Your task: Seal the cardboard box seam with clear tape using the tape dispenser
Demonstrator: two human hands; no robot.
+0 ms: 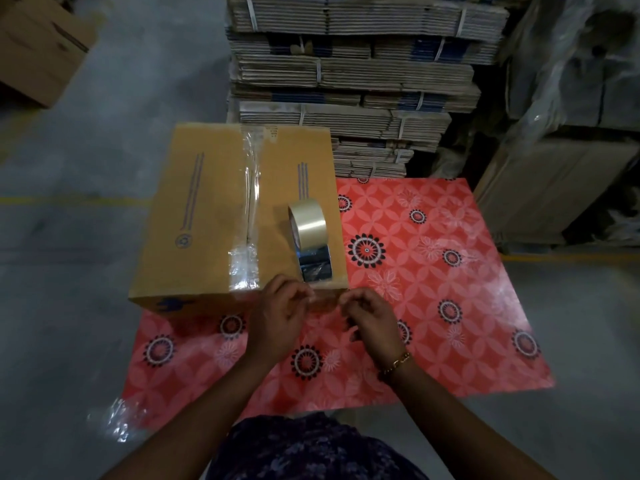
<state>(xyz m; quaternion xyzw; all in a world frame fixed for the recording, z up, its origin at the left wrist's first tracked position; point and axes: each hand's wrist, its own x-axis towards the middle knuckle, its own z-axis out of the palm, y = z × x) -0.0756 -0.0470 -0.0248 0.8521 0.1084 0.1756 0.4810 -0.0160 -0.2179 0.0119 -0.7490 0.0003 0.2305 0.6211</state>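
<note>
A closed brown cardboard box (204,216) lies on a red flowered table. Clear tape (251,202) runs along its centre seam, wrinkled at both ends. The tape dispenser (310,237), with a roll of clear tape and a shiny metal blade end, rests on the box top near its right front corner. My left hand (280,317) and my right hand (372,317) hover just in front of the box's near edge. Their fingertips pinch a short clear strip of tape (325,299) stretched between them.
The red table (433,289) extends to the right of the box. Tall stacks of bundled flat cardboard (346,64) stand behind. An open carton (38,46) sits on the grey floor at far left. Wrapped pallets (571,98) crowd the right side. Crumpled plastic film (114,420) hangs off the near left corner.
</note>
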